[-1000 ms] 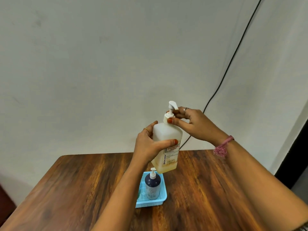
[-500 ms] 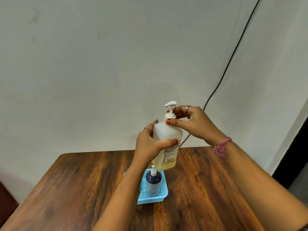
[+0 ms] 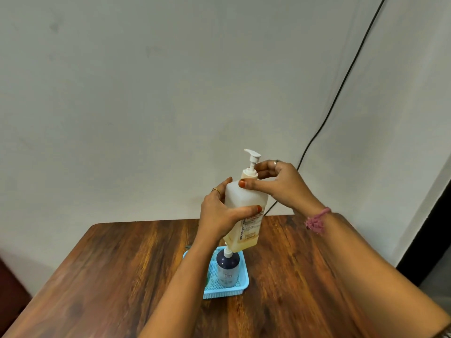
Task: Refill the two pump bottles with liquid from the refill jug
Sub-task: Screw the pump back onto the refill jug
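A large translucent white pump bottle with a little yellowish liquid at its bottom is held upright in the air above the table. My left hand grips its body from the left. My right hand pinches the white screw collar of its pump head between thumb and fingers. Below it, a small dark blue pump bottle with a white pump stands in a light blue mesh tray. No refill jug is in view.
The wooden table carries the tray near its middle. A pale wall stands right behind the table, and a black cable runs down it. A dark opening is at the far right edge.
The pump head's nozzle has turned from pointing right to pointing left as my right hand twists the collar. My left hand keeps its grip on the bottle.
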A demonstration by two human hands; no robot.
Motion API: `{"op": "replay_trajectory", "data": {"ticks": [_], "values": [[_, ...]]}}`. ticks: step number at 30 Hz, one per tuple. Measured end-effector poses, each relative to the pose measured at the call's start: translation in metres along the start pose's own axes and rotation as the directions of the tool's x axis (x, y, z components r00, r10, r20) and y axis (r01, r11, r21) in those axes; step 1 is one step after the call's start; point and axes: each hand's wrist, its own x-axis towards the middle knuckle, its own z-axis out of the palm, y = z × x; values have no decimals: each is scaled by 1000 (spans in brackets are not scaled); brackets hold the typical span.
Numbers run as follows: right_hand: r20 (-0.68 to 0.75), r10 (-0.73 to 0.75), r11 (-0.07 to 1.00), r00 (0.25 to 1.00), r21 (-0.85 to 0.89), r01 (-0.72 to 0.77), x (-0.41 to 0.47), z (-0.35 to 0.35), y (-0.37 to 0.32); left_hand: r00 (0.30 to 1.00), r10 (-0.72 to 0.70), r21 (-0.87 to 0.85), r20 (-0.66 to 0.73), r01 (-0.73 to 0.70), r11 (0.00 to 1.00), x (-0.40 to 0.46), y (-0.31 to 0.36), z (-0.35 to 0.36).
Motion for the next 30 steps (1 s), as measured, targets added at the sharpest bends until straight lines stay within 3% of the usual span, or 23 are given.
{"op": "replay_trajectory", "data": {"ticks": [2, 3, 7, 9, 12, 14, 16, 18, 20, 21, 23, 26, 28, 30], "values": [[-40, -2, 995, 999, -96, -2, 1, 5, 2, 1000, 2, -2, 9, -2, 1000, 0, -1, -1], [9, 8, 994, 1000, -105, -7, 2, 4, 3, 1000, 3, -9, 12, -3, 1000, 0, -2, -1], [276, 2, 983, 961, 174, -52, 4, -4, 3, 1000, 2, -21, 24, -2, 1000, 2, -1, -1], [210, -8, 974, 978, 223, -40, 4, 0, 6, 1000, 2, -24, 23, -1, 1000, 3, -1, -1], [-48, 73, 971, 996, 230, -60, 2, 16, 5, 1000, 7, -29, 6, -7, 1000, 3, 0, -3], [-129, 89, 980, 988, 190, -64, 2, 23, 6, 1000, 12, -29, 22, -11, 1000, 2, -1, -3], [-12, 96, 981, 995, 170, -93, 2, 17, 7, 999, 5, -28, 40, -4, 1000, 1, -2, -3], [201, 74, 956, 977, 266, -128, 2, 3, 7, 999, -5, -37, 42, 7, 999, 0, -3, -4], [306, 10, 925, 952, 360, -125, 1, -9, 6, 999, -14, -38, 46, 16, 999, 0, -4, -4], [290, -6, 917, 957, 382, -110, 1, -9, 6, 999, -14, -42, 50, 17, 999, 0, -4, -4], [125, 30, 910, 992, 406, -79, -1, 1, 6, 999, -6, -54, 45, 8, 998, 1, -4, -2], [-116, 80, 953, 990, 300, -42, -3, 22, 10, 999, -10, -54, 43, 12, 998, 0, -7, -1], [-40, 79, 964, 996, 259, -66, -1, 20, 13, 998, -14, -55, 55, 18, 998, -2, -9, -2], [157, 59, 934, 986, 339, -110, 1, 5, 13, 998, -21, -58, 61, 24, 998, -3, -10, -3]]}}
